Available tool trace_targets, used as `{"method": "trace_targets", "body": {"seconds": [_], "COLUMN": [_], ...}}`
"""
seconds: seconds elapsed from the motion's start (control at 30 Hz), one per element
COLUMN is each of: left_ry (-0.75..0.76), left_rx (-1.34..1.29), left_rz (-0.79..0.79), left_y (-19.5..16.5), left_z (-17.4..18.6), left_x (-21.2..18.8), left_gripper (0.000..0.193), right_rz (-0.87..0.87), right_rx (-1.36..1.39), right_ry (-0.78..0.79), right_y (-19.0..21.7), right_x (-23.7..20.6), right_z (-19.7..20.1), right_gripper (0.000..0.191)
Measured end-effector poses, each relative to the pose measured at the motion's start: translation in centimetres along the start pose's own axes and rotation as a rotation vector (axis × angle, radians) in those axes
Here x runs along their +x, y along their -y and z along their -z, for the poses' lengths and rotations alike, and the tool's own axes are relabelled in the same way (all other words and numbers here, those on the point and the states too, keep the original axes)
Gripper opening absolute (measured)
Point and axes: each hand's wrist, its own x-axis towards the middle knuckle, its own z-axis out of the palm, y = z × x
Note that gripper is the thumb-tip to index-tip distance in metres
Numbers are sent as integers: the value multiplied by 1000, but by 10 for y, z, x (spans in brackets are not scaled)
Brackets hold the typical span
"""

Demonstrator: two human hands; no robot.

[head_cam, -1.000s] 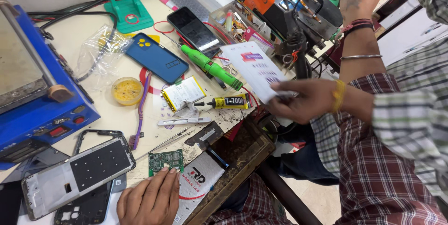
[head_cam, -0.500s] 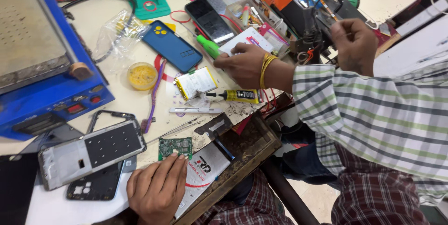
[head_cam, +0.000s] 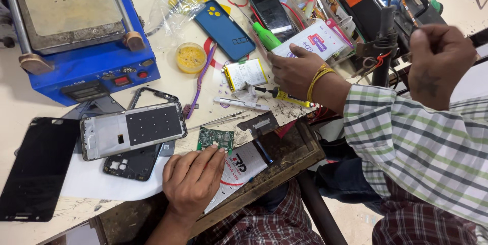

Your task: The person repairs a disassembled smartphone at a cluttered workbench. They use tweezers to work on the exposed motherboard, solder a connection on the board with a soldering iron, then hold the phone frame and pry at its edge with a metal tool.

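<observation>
Left hand (head_cam: 192, 183) lies flat and open on the desk (head_cam: 168, 59), fingertips touching the small green circuit board (head_cam: 215, 138) just beyond them; the right hand is out of view. The board is probably light, stiff and fragile: best pinched by its edges. Farther off, a co-worker's hand (head_cam: 295, 69) hovers.

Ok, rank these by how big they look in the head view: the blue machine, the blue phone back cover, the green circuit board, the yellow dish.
1. blue machine, by far the largest
2. blue phone back cover
3. green circuit board and yellow dish: these look about alike, so I leave them unranked.
</observation>
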Motion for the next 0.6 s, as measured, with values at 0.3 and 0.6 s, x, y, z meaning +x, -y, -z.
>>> {"method": "trace_targets", "body": {"seconds": [0.3,0.6], "left_ry": [-3,1], "left_rx": [-7,-28], "left_rz": [-5,-1], "left_y": [0,2], "left_z": [2,2], "left_x": [2,-3], "left_gripper": [16,18], "right_rz": [20,61], "right_rx": [383,598], "right_ry": [175,230], "right_y": [-41,-52], "right_x": [-9,-15], "right_z": [-2,-4], "right_gripper": [65,66]}}
